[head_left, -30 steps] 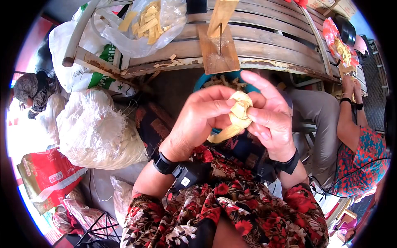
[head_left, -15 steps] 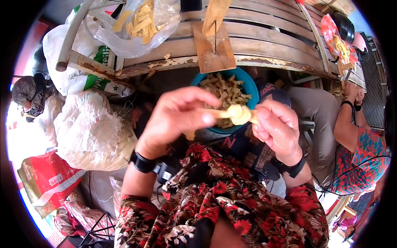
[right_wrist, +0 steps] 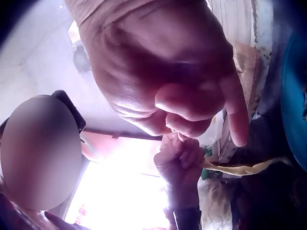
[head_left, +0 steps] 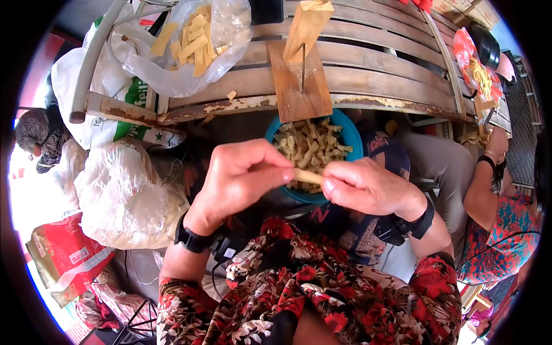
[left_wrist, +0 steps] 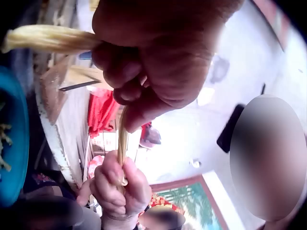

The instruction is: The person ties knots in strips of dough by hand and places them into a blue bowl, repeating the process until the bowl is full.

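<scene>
1. One pale yellow strip [head_left: 308, 176] stretches between two hands, in front of the near side of a blue basin [head_left: 356, 141] in the head view.
2. Left hand [head_left: 241, 181]: thumb and forefinger pinch one part of the strip; a loose tail extends past this hand, visible in both wrist views.
3. Right hand [head_left: 371, 187]: thumb and fingers close narrowly on the strip's other part, near the left hand's fingertips.
4. Many short, twisted pale pieces [head_left: 313, 144] lie heaped inside the basin.
5. Beyond it, a wooden board [head_left: 316, 98] sits on a slatted bench [head_left: 385, 69], its near end jutting past the rusty front edge; a wooden block [head_left: 307, 31] and a thin dark rod [head_left: 303, 69] rise from it.
6. Left of the board, a clear plastic bag [head_left: 227, 57] holds flat yellow strips [head_left: 195, 43]; a small scrap [head_left: 231, 95] lies nearby.
7. Farther left stands a bulging whitish sack [head_left: 129, 192], with a red bag [head_left: 72, 247] below it in the view.
8. At far right, another person's patterned sleeve [head_left: 506, 236] shows.
</scene>
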Demonstrator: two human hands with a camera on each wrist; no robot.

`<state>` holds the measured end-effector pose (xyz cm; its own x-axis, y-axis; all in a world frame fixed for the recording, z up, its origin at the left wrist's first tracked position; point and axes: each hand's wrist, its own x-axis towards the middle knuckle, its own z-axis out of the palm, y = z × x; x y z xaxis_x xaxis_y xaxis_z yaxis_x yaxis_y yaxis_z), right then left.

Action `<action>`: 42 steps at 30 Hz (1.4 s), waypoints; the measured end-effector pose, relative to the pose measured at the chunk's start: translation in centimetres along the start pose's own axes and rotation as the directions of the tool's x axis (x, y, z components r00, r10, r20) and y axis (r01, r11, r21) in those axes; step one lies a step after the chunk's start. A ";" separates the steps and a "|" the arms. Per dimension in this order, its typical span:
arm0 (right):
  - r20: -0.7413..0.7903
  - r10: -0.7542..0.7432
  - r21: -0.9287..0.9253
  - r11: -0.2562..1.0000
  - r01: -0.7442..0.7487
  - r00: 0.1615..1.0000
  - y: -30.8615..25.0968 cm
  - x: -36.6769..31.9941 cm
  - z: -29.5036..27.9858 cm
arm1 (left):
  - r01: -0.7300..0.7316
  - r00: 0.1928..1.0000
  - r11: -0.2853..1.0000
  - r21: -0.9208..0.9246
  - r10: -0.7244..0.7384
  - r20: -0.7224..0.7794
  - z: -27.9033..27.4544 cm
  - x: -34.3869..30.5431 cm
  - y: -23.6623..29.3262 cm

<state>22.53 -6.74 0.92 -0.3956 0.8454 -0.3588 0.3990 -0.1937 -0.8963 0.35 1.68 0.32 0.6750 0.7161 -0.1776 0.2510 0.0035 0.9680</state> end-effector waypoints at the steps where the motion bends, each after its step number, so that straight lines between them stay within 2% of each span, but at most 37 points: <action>1: -0.055 -0.029 -0.030 0.999 0.028 0.998 0.8 0.6 -0.2 | -0.035 0.999 0.998 0.056 0.035 0.004 -0.3 0.9 -0.8; 2: -0.126 -0.018 0.085 0.996 0.028 0.992 1.4 1.4 -0.7 | -0.039 0.999 0.999 -0.022 0.038 -0.024 -0.4 2.2 -1.2; 3: -0.194 0.087 0.130 0.990 -0.062 0.977 1.1 2.0 -1.7 | -0.041 0.998 0.994 -0.103 0.036 -0.053 -0.4 3.4 -1.5; 4: -0.308 0.089 0.089 0.994 -0.064 0.947 1.7 2.9 -2.5 | 0.083 0.996 0.979 -0.187 -0.089 -0.026 -1.2 4.5 -1.2; 5: -0.414 0.085 0.049 0.996 -0.071 0.906 2.5 3.8 -3.2 | 0.094 0.993 0.981 -0.169 -0.105 -0.056 -1.4 5.9 -1.9; 7: -0.550 0.009 -0.093 0.993 -0.072 0.835 3.4 6.1 -4.0 | 0.029 0.987 0.996 0.080 -0.016 -0.158 -1.2 8.3 -2.9; 11: -0.673 -0.270 -0.470 0.875 -0.117 0.688 5.9 9.7 -5.3 | -0.043 0.927 0.945 0.324 0.159 -0.340 -0.6 12.4 -5.2; 13: -0.684 -0.139 -0.457 0.847 -0.271 0.716 6.1 10.3 -5.6 | -0.028 0.884 0.887 0.461 0.237 -0.403 0.2 13.8 -6.8; 14: -0.691 -0.090 -0.461 0.819 -0.341 0.718 6.6 10.4 -5.9 | 0.064 0.863 0.829 0.556 0.234 -0.448 0.3 14.0 -7.2; 15: -0.700 -0.046 -0.465 0.787 -0.406 0.713 6.6 10.3 -6.2 | 0.053 0.874 0.872 0.486 0.195 -0.445 0.2 13.5 -6.7; 16: -0.701 0.068 -0.343 0.841 -0.419 0.710 6.3 9.4 -6.5 | 0.038 0.884 0.909 0.414 0.163 -0.439 0.2 12.9 -6.2; 19: -0.630 -0.053 -0.379 0.892 -0.247 0.775 4.5 6.9 -4.9 | -0.067 0.933 0.989 0.133 0.109 -0.343 0.9 10.3 -4.2; 20: -0.623 -0.075 -0.297 0.943 -0.147 0.779 4.1 6.6 -4.2 | -0.104 0.952 0.993 0.056 0.115 -0.284 1.6 9.6 -3.5; 21: -0.606 0.000 -0.165 0.978 -0.126 0.796 3.8 6.3 -3.7 | -0.136 0.966 0.990 -0.024 0.127 -0.224 2.2 8.8 -2.6; 22: -0.643 -0.022 0.085 0.991 0.099 0.766 3.0 5.9 -2.6 | -0.149 0.980 0.980 -0.129 0.129 -0.153 2.7 7.8 -1.5; 23: -0.678 -0.029 0.315 0.891 0.326 0.734 2.1 5.3 -1.6 | -0.144 0.989 0.957 -0.254 0.128 -0.078 2.8 6.3 0.0; 25: -0.757 0.069 0.417 0.816 0.400 0.650 1.3 3.4 -1.4 | -0.160 0.987 0.921 -0.356 0.161 -0.026 2.0 3.4 0.6; 26: -0.767 0.093 0.473 0.750 0.461 0.636 1.5 2.2 -1.9 | -0.195 0.969 0.915 -0.354 0.235 0.074 0.8 2.3 0.1; 27: -0.775 0.043 0.463 0.718 0.520 0.631 1.1 1.5 -2.2 | -0.088 0.976 0.934 -0.346 0.151 0.159 0.3 1.6 -0.1; 29: -0.756 -0.029 0.373 0.802 0.467 0.654 -0.9 -0.2 -0.6 | 0.093 0.983 0.952 -0.292 -0.042 0.178 0.3 1.0 0.1; 30: -0.714 -0.178 0.285 0.809 0.513 0.677 -2.0 -0.5 1.3 | 0.161 0.968 0.949 -0.270 -0.098 0.232 0.4 1.2 -0.5; 31: -0.654 -0.320 0.200 0.801 0.565 0.685 -2.8 -0.8 3.0 | 0.188 0.954 0.971 -0.148 -0.145 0.262 0.2 1.2 0.6; 32: -0.486 -0.409 0.082 0.859 0.506 0.772 -3.2 -1.7 3.3 | 0.191 0.955 0.970 -0.152 -0.148 0.259 0.6 0.9 1.4; 33: -0.459 -0.535 -0.098 0.824 0.558 0.709 -2.8 -1.7 3.8 | 0.194 0.955 0.968 -0.160 -0.150 0.255 1.1 0.5 1.8; 34: -0.493 -0.427 -0.036 0.880 0.473 0.758 -2.6 -1.9 4.1 | 0.092 0.979 0.977 -0.194 -0.054 0.196 1.6 0.3 1.4; 35: -0.521 -0.314 0.030 0.923 0.384 0.794 -2.3 -2.1 4.3 | 0.039 0.990 0.999 0.021 -0.042 0.137 1.1 0.0 2.2; 36: -0.567 -0.185 0.094 0.954 0.286 0.803 -1.8 -2.0 4.6 | 0.019 0.996 0.992 -0.121 -0.009 0.087 1.2 -0.2 1.9; 37: -0.566 -0.074 0.281 0.919 0.277 0.821 -1.5 -1.6 4.7 | -0.007 0.999 0.966 -0.259 0.017 0.037 1.4 -0.4 1.6; 38: -0.518 -0.049 0.384 0.878 0.284 0.854 -1.0 -1.0 4.8 | -0.026 0.999 0.923 -0.385 0.039 0.025 1.8 -0.6 1.6; 39: -0.465 -0.029 0.483 0.829 0.281 0.885 -0.5 -0.6 4.7 | 0.008 0.996 0.889 -0.458 0.036 0.086 2.1 -0.7 1.7; 42: -0.378 -0.011 0.571 0.785 0.242 0.926 0.0 -0.4 5.0 | 0.113 0.978 0.792 -0.600 0.018 0.208 2.3 -1.0 2.4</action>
<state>18.53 -9.52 -0.23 -0.0579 0.9730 -0.2236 -0.2549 -0.2309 -0.9390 1.87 -0.66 2.42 0.8090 0.5550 -0.1936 -0.1407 0.5027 0.8529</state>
